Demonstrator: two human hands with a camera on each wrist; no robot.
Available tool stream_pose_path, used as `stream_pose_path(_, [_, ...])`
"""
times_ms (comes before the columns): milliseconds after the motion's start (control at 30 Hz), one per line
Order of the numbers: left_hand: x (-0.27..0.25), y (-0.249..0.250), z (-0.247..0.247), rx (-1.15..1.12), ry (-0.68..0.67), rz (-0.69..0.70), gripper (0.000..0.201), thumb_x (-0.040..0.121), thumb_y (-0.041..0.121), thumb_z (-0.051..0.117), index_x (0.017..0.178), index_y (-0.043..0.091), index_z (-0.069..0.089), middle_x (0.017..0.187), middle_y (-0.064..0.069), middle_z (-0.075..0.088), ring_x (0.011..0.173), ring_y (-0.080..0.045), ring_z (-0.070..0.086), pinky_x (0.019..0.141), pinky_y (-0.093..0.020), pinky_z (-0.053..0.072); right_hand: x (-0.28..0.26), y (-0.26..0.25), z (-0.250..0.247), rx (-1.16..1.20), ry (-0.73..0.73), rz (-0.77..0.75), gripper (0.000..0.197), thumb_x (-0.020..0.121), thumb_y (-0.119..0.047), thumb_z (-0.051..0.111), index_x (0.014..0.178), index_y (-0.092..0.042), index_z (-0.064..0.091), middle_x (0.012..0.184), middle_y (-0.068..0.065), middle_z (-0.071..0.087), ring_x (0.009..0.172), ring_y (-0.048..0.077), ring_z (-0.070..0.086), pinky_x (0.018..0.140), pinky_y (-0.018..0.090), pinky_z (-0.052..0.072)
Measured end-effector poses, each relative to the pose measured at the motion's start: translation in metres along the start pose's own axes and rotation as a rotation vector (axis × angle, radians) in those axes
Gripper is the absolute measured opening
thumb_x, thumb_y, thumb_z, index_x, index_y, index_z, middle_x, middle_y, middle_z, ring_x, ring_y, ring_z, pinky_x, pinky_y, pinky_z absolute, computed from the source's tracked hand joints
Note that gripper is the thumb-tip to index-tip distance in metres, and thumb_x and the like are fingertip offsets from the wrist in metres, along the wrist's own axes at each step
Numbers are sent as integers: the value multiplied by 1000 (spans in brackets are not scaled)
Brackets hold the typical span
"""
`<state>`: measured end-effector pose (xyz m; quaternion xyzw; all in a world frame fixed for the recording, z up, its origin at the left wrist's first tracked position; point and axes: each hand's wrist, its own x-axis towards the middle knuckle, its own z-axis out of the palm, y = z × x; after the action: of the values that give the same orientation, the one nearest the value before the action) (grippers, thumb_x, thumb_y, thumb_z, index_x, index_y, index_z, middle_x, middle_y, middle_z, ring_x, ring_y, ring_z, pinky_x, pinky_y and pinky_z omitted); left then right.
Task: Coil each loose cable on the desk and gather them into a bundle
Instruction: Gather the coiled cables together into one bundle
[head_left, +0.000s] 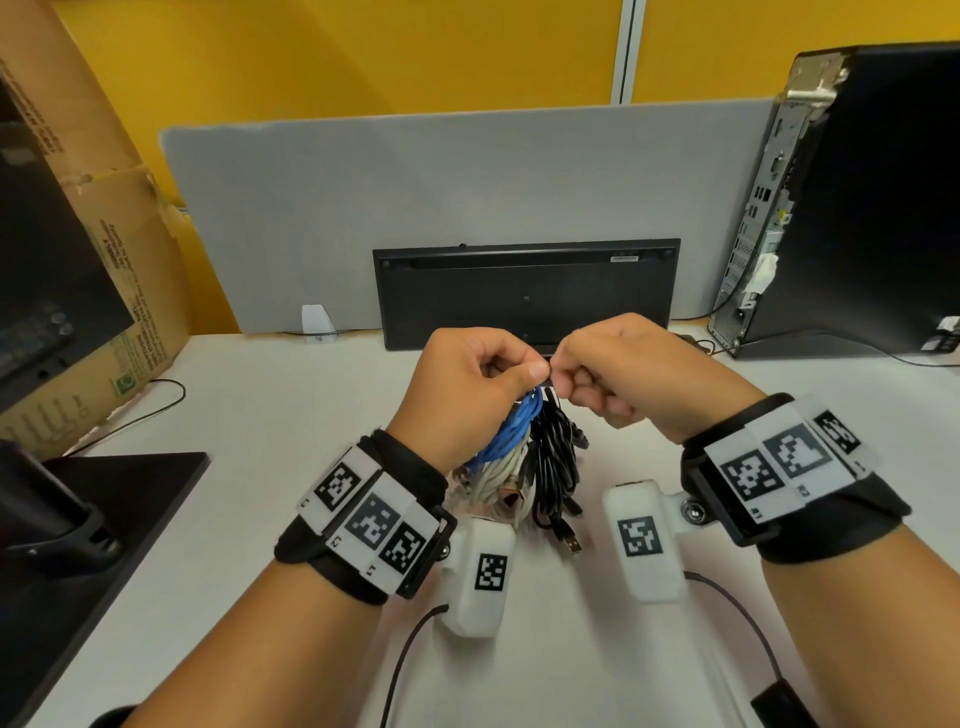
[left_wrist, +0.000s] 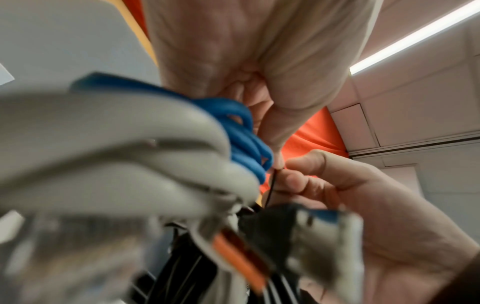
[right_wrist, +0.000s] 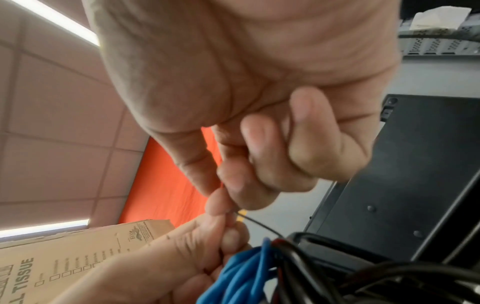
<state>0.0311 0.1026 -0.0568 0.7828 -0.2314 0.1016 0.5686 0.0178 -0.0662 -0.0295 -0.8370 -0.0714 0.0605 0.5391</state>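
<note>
A bundle of coiled cables hangs above the white desk (head_left: 291, 415): a blue cable (head_left: 506, 434), a black cable (head_left: 556, 457) and a grey cable (head_left: 493, 480), with a USB plug (head_left: 571, 543) at the bottom. My left hand (head_left: 519, 371) and right hand (head_left: 569, 371) meet at the top of the bundle. Each pinches a thin black tie (right_wrist: 262, 225) between thumb and forefinger. The tie (left_wrist: 271, 189) runs down beside the blue cable (left_wrist: 241, 131) and into the black cable (right_wrist: 324, 267). How it passes round the bundle is hidden.
A black keyboard (head_left: 524, 291) leans bottom-out against the grey divider behind my hands. A PC tower (head_left: 857, 208) stands at the right, a cardboard box (head_left: 104, 234) and a monitor base (head_left: 104, 499) at the left. A thin black wire (head_left: 156, 400) trails from the box.
</note>
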Motion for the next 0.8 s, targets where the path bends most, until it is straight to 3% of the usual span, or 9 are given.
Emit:
stream_pose_path(300, [-1, -2, 0, 9, -19, 10, 7, 86, 11, 70, 80, 13, 74, 75, -2, 72, 68, -12, 65, 70, -26, 57, 2, 4, 4, 136, 43, 27, 38, 82, -13, 48, 47, -18, 60, 42, -6, 33, 36, 9, 21, 38, 15, 21])
stream_pose_path(533, [0, 0, -3, -28, -63, 22, 8, 87, 8, 68, 87, 1, 73, 78, -15, 70, 64, -17, 62, 68, -33, 56, 3, 3, 13, 457, 139, 42, 38, 83, -8, 46, 45, -14, 52, 40, -7, 22, 37, 10, 14, 36, 16, 17])
stream_pose_path(633, [-1, -1, -2, 13, -100, 24, 7, 87, 8, 68, 86, 3, 73, 79, -17, 70, 70, -32, 64, 70, -38, 56, 3, 1, 9, 592, 181, 45, 38, 84, -8, 45, 46, -14, 48, 39, -7, 20, 36, 10, 13, 35, 16, 17])
stream_pose_path(700, [-1, -1, -1, 39, -111, 37, 7, 87, 9, 69, 85, 5, 74, 78, -14, 71, 70, -31, 64, 67, -34, 55, 2, 0, 6, 635, 202, 39, 41, 85, -8, 45, 44, -15, 49, 39, -8, 20, 36, 10, 14, 34, 15, 18])
stream_pose_path(800, [-1, -2, -2, 76, -126, 59, 7, 86, 10, 70, 83, 7, 75, 73, -8, 71, 61, -20, 61, 57, -20, 50, 1, -1, 9, 685, 207, 7, 45, 85, -6, 43, 41, -16, 47, 39, -7, 22, 35, 9, 15, 34, 15, 17])
